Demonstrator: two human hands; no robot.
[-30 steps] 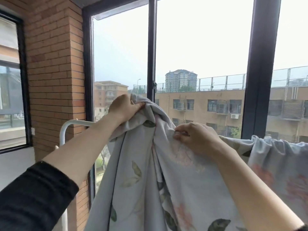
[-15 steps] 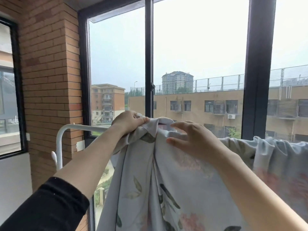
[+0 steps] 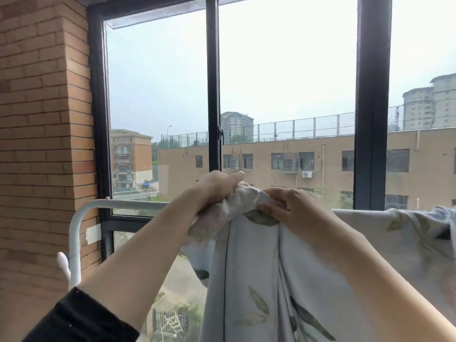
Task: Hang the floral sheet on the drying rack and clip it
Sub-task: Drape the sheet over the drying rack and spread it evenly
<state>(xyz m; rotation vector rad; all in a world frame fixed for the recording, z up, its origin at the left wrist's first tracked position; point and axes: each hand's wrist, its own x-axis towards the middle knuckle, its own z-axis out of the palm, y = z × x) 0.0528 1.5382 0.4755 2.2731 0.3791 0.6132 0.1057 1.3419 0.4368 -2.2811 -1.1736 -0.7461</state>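
As the floral sheet [image 3: 256, 280] seems limp, its bunched top is gripped by the left hand [image 3: 217, 190] and, at three o'clock, the right hand [image 3: 290, 206].

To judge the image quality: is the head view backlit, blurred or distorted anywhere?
Head view: the pale sky behind the window frame backlights the scene, yet the left hand, the right hand and the floral sheet read clearly; head view: the brick wall leans at the edge; head view: the street below looks smeared.
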